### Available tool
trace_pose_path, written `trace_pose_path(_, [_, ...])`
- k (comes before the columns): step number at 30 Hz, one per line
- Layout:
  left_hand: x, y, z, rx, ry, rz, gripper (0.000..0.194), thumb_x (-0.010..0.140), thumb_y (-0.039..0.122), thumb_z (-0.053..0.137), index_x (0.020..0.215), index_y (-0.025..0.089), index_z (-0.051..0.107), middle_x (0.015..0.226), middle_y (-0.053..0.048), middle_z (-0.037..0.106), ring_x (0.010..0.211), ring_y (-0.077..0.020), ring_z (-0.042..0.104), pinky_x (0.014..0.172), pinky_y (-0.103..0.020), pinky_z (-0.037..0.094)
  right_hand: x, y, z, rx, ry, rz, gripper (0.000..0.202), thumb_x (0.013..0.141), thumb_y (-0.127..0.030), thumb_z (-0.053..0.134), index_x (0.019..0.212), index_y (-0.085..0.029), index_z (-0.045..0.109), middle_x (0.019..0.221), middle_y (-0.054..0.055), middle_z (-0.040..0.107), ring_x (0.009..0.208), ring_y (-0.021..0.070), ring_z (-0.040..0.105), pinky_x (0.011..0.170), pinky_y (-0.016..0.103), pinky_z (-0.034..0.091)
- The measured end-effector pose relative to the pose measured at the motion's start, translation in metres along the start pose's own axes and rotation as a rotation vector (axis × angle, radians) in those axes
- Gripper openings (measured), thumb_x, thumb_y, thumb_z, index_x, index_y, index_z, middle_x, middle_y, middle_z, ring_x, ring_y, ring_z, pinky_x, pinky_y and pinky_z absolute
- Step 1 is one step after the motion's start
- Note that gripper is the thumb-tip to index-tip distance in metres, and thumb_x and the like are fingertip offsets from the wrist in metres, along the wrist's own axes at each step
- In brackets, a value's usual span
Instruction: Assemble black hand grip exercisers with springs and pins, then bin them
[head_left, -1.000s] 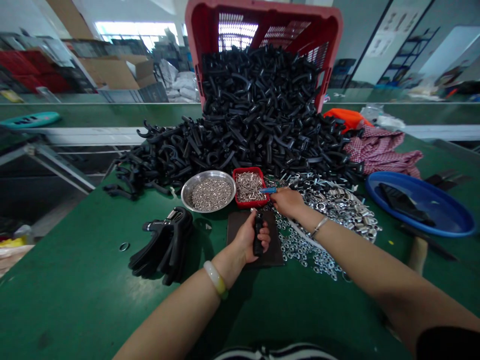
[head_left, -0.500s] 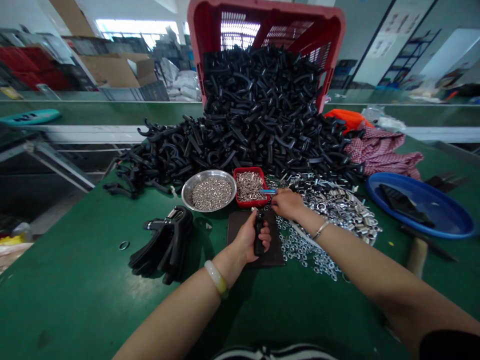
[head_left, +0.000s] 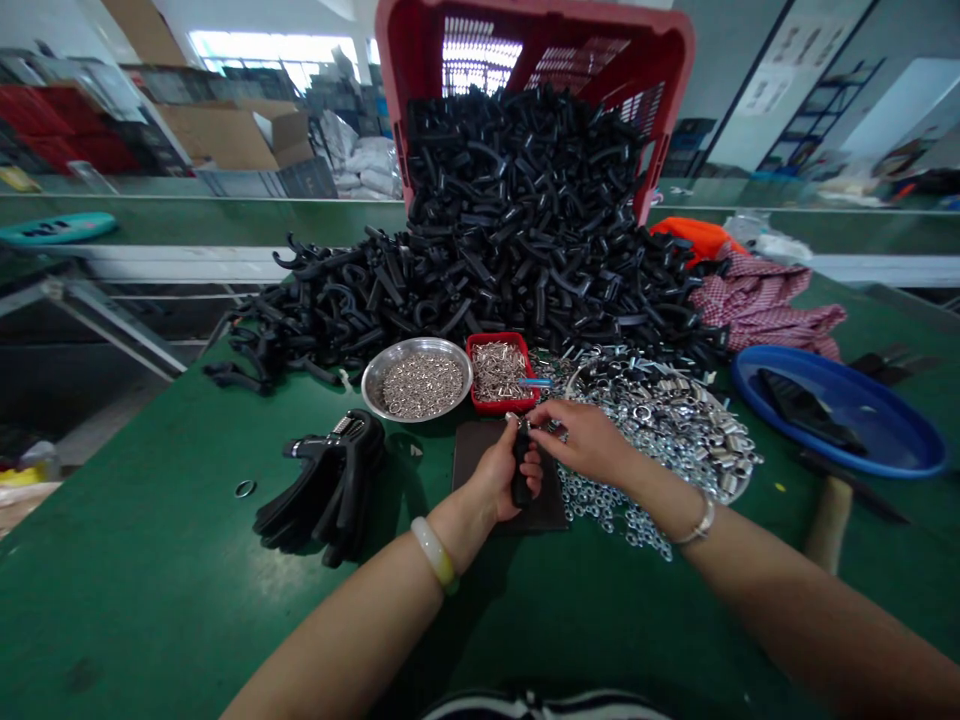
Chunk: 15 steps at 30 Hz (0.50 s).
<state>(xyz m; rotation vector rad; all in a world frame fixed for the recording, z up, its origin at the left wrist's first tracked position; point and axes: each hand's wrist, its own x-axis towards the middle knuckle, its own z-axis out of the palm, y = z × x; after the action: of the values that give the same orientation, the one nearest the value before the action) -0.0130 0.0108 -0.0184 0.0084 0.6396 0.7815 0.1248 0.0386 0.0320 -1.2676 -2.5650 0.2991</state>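
My left hand is wrapped round a black plastic handle, held upright over a dark flat pad. At the handle's top, a small bit of metal shows by the thumb. My right hand has its thumb and fingertips pinched together at that same end; what is between them, if anything, is too small to make out. Just behind stands a red tray of small metal pins, with a thin blue stick across its edge. To its left is a metal bowl filled with tiny metal pieces.
Black plastic handles spill from a tilted red crate. Metal rings and nuts lie to the right, beside a blue plate and a wooden-handled hammer. A bunch of hand grips and a ring lie left.
My right hand has moved left and toward me, from beside the red tray to the top of the black handle. The left hand stays almost still, holding the handle.
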Motion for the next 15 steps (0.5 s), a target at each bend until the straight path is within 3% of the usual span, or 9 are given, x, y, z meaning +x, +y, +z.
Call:
trace_pose_path(5, [0.001,-0.002,0.001,-0.003,0.014,0.004,0.044,0.083,0.054,0.039,0.065,0.014,0.043,0.049,0.008,0.032,0.030,0.0003,0.029,0.029,-0.010,0.022,0.001,-0.012,0.005,-0.171,-0.049,-0.021,0.023,0.084,-0.025,0.048,0.104,-0.018,0.058,0.098,0.007,0.064,0.090,0.0193,0.057,0.078,0.030,0.042])
trace_pose_path(10, [-0.003,0.002,0.000,0.002,-0.041,0.091,0.039,0.078,0.053,0.050,0.070,0.015,0.048,0.053,0.006,0.041,0.031,0.0013,0.029,0.029,-0.009,0.022,0.003,-0.016,0.013,-0.225,-0.002,0.101,0.037,0.089,-0.044,0.038,0.091,-0.017,0.063,0.086,0.007,0.065,0.082,0.0193,0.058,0.071,0.029,0.042])
trace_pose_path(13, [-0.004,0.003,-0.001,0.032,-0.036,0.148,0.028,0.074,0.041,0.062,0.076,0.015,0.051,0.054,0.007,0.043,0.032,0.0018,0.029,0.029,-0.009,0.023,0.003,-0.010,0.007,-0.167,-0.018,-0.012,0.041,0.090,-0.046,0.033,0.095,-0.020,0.064,0.091,0.006,0.064,0.087,0.0177,0.057,0.076,0.028,0.042])
trace_pose_path(15, [-0.004,0.004,-0.003,0.071,-0.029,0.180,0.023,0.074,0.033,0.064,0.081,0.015,0.052,0.063,0.005,0.052,0.032,0.0026,0.029,0.029,-0.009,0.023,0.007,0.006,-0.006,-0.193,-0.061,-0.036,0.041,0.091,-0.043,0.029,0.099,-0.023,0.064,0.097,0.003,0.064,0.093,0.0160,0.055,0.080,0.027,0.040])
